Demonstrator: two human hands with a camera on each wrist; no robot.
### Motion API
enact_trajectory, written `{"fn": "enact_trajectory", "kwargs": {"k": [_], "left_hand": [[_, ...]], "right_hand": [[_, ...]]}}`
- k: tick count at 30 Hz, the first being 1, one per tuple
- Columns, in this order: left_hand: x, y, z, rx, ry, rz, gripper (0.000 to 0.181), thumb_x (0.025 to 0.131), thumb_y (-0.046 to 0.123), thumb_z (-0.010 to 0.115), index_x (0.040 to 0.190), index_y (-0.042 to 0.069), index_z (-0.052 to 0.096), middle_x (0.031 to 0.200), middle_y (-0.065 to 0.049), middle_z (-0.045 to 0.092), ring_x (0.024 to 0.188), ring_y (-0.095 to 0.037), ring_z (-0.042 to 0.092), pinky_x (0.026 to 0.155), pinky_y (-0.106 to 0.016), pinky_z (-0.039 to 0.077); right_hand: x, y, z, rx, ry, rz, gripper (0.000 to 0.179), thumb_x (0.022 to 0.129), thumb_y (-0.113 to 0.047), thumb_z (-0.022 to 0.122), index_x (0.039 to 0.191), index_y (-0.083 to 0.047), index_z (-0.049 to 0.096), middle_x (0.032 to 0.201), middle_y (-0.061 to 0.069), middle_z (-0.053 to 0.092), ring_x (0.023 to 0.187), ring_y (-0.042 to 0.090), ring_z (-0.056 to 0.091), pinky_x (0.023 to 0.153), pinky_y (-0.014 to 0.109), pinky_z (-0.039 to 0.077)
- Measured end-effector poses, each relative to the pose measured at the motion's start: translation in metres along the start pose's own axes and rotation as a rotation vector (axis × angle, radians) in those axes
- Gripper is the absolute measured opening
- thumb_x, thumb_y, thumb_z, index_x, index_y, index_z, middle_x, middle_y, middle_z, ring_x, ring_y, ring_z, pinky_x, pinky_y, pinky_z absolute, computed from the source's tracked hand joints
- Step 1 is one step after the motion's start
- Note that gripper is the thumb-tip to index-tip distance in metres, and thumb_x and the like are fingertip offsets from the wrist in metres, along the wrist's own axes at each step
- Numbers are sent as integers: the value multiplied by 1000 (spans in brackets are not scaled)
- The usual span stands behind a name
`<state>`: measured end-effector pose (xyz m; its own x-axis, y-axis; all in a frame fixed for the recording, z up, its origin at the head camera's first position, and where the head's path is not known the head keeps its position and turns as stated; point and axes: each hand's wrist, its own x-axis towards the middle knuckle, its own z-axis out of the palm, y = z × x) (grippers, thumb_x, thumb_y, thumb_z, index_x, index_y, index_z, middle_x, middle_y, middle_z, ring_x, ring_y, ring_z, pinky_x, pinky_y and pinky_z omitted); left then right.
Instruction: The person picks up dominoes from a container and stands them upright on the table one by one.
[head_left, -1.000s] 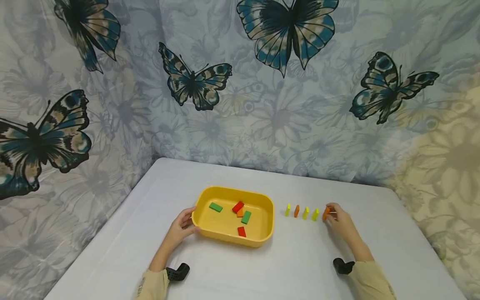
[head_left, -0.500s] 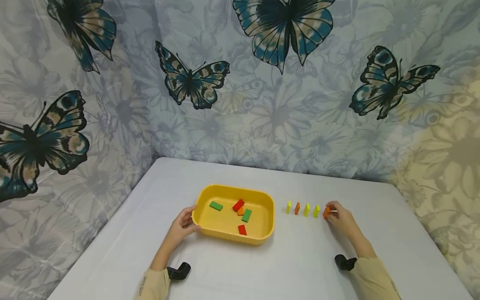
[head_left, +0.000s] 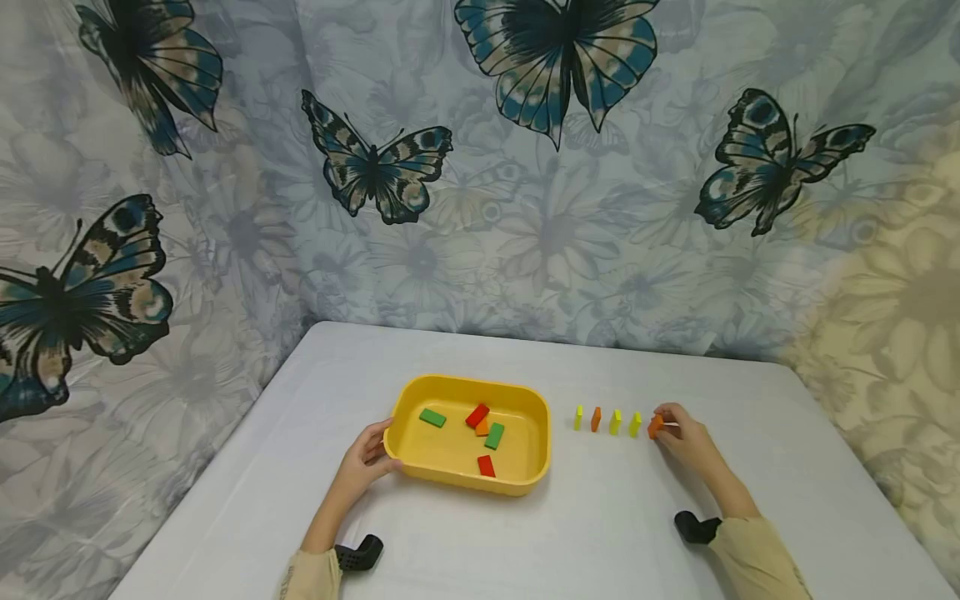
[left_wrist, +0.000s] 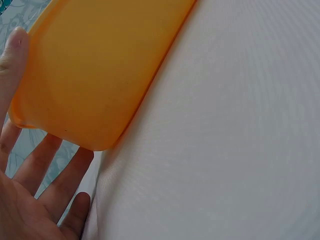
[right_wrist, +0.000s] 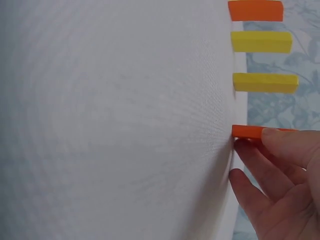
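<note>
Head: right grip (head_left: pixel 686 439) pinches the orange block (head_left: pixel 656 427) just right of a yellow block (head_left: pixel 635 425), left grip (head_left: pixel 363 462) holds the yellow tray (head_left: pixel 517 442) by its end; left wrist: steady only, don't shove; right wrist: block's foot looks down on the surface (right_wrist: pixel 125 125), so square it, release straight.

Outerwear: light beige long sleeves on both arms. The left sleeve (head_left: pixel 315 577) carries a small darker marking along its outer side, too small to read. The right sleeve (head_left: pixel 757 558) matches it in colour and shows soft folds. Equipment: a compact black left wrist unit (head_left: pixel 362 553), angular, bent in outline, with a dotted texture near the cuff; a black right wrist unit (head_left: pixel 696 528) of similar curved form, with a rounded end. Hands: the left hand (head_left: pixel 362 460) and right hand (head_left: pixel 686 440) are bare.
</note>
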<state>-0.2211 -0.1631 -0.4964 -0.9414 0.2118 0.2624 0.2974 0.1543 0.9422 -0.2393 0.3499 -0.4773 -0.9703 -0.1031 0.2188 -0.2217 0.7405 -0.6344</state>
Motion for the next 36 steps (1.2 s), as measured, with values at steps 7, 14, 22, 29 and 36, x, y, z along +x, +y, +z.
{"fn": "enact_trajectory", "kwargs": {"k": [7,14,22,29,36], "left_hand": [[-1,-1,-2,-9,6,-11,62,74,-1,71,128,-8,40,126,-25,45,107,-41,47,89,-39,40],[4,2,-2,-34,-18,7,63,75,0,70,128,-9,38,126,-28,43,106,-43,46,89,-52,34],[2,-1,-5,-33,-19,27,62,74,-5,69,127,-11,38,125,-30,43,105,-45,46,87,-54,34],[3,-29,-7,-4,9,91,62,75,3,71,128,-3,42,124,-23,48,103,-34,52,86,-36,43],[3,-31,-5,-8,15,175,59,75,9,73,127,2,46,122,-17,52,99,-24,55,82,-25,44]], "right_hand": [[3,-1,1,13,-24,14,36,80,14,56,111,8,40,102,36,51,92,47,54,74,48,47],[1,0,-1,46,-37,48,50,79,11,60,121,12,32,104,37,49,94,46,53,75,47,46],[3,-20,-11,42,-71,141,63,87,-10,59,130,15,21,118,39,37,105,52,40,82,55,39],[20,-71,-13,74,67,45,55,90,-17,55,129,11,30,122,33,39,109,48,39,85,59,34],[41,-110,40,192,135,-148,32,86,-1,57,116,7,48,107,24,56,98,37,52,78,49,44]]}}
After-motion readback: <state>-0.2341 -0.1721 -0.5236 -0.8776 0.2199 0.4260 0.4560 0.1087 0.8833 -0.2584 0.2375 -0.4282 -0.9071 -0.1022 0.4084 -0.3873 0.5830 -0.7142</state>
